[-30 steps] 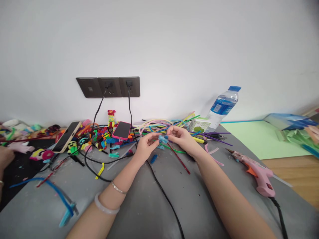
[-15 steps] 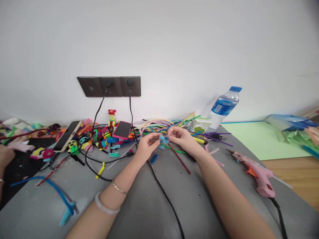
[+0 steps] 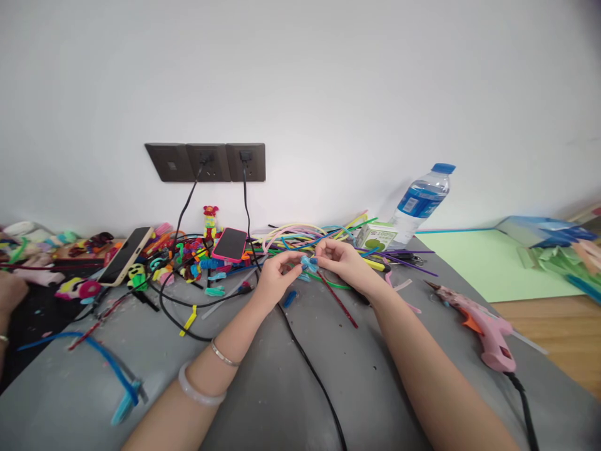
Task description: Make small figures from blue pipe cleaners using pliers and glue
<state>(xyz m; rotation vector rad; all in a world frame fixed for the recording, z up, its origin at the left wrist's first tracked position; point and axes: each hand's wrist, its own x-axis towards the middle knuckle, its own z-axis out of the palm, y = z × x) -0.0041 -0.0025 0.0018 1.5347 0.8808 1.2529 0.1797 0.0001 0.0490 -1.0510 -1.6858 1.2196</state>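
Both my hands meet over the middle of the grey table (image 3: 291,388). My left hand (image 3: 275,275) and my right hand (image 3: 342,260) pinch a small light-blue pipe-cleaner piece (image 3: 307,263) between their fingertips. A dark red pipe cleaner (image 3: 339,302) runs down and right from the piece, below my right hand. A short blue pipe-cleaner scrap (image 3: 290,299) lies just under my left hand. My left wrist carries a thin metal bangle and a pale bracelet.
A pile of coloured pipe cleaners (image 3: 305,238) lies behind my hands. A pink phone (image 3: 229,244) and a beige phone (image 3: 126,255) charge from wall sockets (image 3: 206,161). A water bottle (image 3: 420,202), a pink glue gun (image 3: 479,322) and a black cable (image 3: 310,369) are nearby. Another person's hand (image 3: 9,294) is at the left edge.
My fingers have shifted slightly on the light-blue piece, and my right hand sits a little lower. Nothing else has moved.
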